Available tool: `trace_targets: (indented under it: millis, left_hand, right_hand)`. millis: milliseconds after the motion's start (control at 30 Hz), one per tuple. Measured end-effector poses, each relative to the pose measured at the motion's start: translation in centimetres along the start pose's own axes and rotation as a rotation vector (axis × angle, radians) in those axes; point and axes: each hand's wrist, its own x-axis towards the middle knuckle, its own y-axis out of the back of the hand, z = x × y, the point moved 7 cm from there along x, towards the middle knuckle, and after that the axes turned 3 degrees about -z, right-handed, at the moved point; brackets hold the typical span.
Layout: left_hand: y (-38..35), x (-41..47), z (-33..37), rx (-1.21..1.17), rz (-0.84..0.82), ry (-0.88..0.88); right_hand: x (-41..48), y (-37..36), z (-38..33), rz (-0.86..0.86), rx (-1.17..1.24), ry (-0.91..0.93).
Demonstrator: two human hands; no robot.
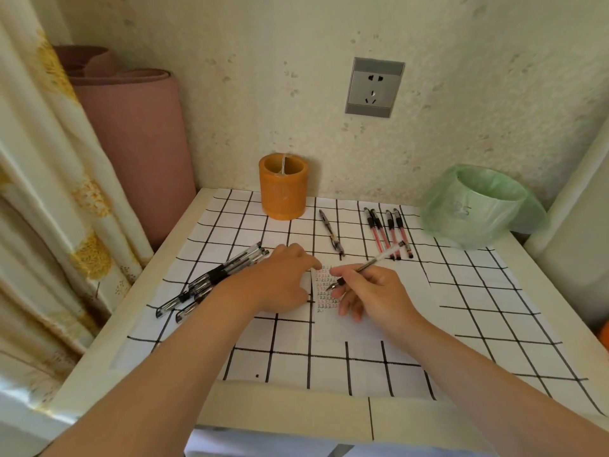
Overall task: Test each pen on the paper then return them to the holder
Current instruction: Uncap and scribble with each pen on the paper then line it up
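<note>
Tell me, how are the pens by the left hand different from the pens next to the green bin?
The black pens have dark barrels, while the red pens have reddish ones. The black pens lie bunched, overlapping and slanted, while the red pens lie side by side in a neat row. Both groups rest on the checked cloth, outside the orange holder.

A small cream table [178, 239] is covered by a white cloth with a black grid [290, 341]. At 12 o'clock stands an orange pen holder [283, 189]. A bundle of black pens [214, 278] lies at 9 o'clock. A single dark pen [331, 234] and four red pens [387, 234] lie towards 1 o'clock. A bin lined with a green bag [478, 206] sits at 2 o'clock. A scribbled sheet of paper [342, 338] lies at the centre.
</note>
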Motion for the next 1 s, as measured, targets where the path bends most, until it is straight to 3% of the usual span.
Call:
trace_targets:
  millis: [167,467,1000]
  left_hand:
    - [-1.7,0.5,-0.4,0.066,-0.112,0.008]
    - [-1.9,1.0,-0.8,0.093,-0.051,-0.033]
    - [-1.5,0.8,0.0,0.107,-0.047,-0.036]
  right_hand:
    - [0.1,-0.2,0.2,-0.051,-0.082,-0.008]
    - [0.2,-1.6,0.0,-0.21,-0.376,0.155]
    - [0.3,-1.9,0.2,-0.248,-0.39,0.227]
